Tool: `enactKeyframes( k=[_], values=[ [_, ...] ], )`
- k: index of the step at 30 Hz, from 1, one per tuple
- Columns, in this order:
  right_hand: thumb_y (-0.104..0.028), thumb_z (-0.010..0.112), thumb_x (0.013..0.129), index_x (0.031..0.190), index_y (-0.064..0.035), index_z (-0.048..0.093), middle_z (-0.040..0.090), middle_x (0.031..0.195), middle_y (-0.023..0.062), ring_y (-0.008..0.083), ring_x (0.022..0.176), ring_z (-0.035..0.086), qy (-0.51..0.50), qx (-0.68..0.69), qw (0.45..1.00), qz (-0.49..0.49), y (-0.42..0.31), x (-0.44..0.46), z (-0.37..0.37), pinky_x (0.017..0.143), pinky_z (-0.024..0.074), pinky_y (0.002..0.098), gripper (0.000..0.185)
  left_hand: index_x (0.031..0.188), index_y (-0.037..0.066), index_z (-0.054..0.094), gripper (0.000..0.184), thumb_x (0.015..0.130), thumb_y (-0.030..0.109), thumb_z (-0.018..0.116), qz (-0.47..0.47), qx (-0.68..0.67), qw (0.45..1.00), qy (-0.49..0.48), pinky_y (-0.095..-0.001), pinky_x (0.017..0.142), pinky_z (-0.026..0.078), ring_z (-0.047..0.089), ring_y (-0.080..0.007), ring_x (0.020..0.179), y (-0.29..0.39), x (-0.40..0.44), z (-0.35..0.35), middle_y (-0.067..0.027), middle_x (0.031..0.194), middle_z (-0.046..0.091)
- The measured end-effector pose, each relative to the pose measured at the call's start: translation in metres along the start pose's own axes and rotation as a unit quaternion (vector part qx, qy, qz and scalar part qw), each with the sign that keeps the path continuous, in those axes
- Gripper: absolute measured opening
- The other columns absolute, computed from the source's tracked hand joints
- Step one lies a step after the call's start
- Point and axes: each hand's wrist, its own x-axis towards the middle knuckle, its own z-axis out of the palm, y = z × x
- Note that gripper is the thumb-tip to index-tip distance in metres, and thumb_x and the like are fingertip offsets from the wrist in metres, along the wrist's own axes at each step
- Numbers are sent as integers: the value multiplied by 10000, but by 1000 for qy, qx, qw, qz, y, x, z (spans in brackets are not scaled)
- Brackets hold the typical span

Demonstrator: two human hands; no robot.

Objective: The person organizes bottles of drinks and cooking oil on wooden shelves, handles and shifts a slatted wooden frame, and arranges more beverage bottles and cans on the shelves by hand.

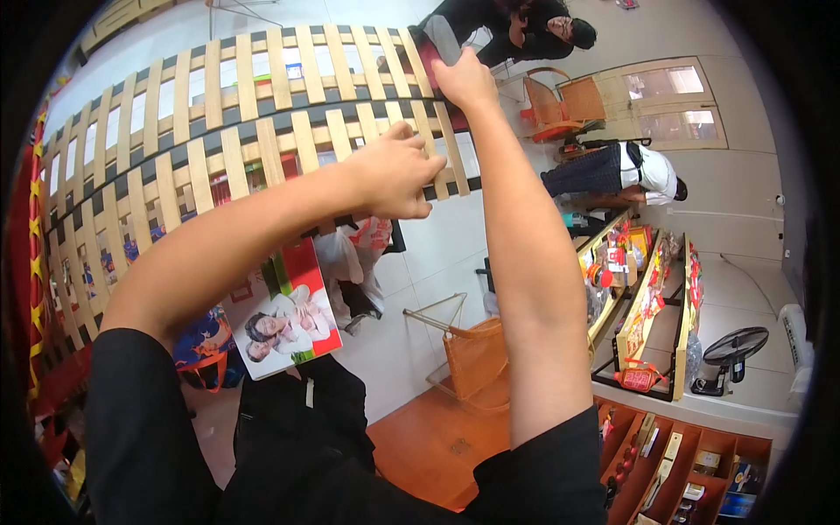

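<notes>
A long rack of pale wooden slats (210,87) on black bars stretches in front of me. My left hand (398,173) is closed over a slat near the rack's right end, its fingers curled around the wood. Farther out, my right hand (464,80) is closed at the rack's far right corner. A grey, cloth-like strip (443,39) sticks out from its grip; the exact kind is unclear. Under my left forearm is a bag or box with a printed photo of people (284,324). A white plastic bag (359,249) with red print lies beside it.
One person in black (534,31) is low down beyond the rack; another in a white top (652,175) bends over shelves of packaged goods (630,262). An orange chair (477,359), a black fan (735,350) and a red compartment shelf (700,429) are at right.
</notes>
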Motion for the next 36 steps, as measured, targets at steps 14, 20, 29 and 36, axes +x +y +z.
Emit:
enactKeyframes(
  k=[14,20,29,36],
  values=[
    [-526,604,867,1278,-7,552,652,1189,300,450,1155,612,-34,10,999,37,15,-49,-15,991,483,488,664,852,68,578,325,700,325,705,-19,-41,999,12,-394,994,375,619,-264,914,2,1,-1,-85,798,636],
    [-510,613,866,1236,-5,570,667,1153,295,450,1109,637,-5,2,999,37,26,-74,-18,960,502,497,628,898,57,568,370,694,328,717,-21,-53,998,2,-414,1003,373,601,-302,933,2,3,-2,-107,832,630],
    [-287,720,812,1186,-4,564,729,1008,184,338,943,718,12,-4,999,53,49,-116,-11,833,565,409,494,887,52,537,332,733,291,706,-25,-25,999,21,-421,994,379,584,-331,903,7,1,-2,-132,824,596],
    [-218,668,852,1229,-12,539,698,1070,203,333,965,707,75,-10,996,52,51,-125,7,838,563,412,448,917,47,518,324,759,260,703,-17,-18,999,29,-408,1007,369,579,-314,902,11,1,-3,-117,815,583]
  ],
)
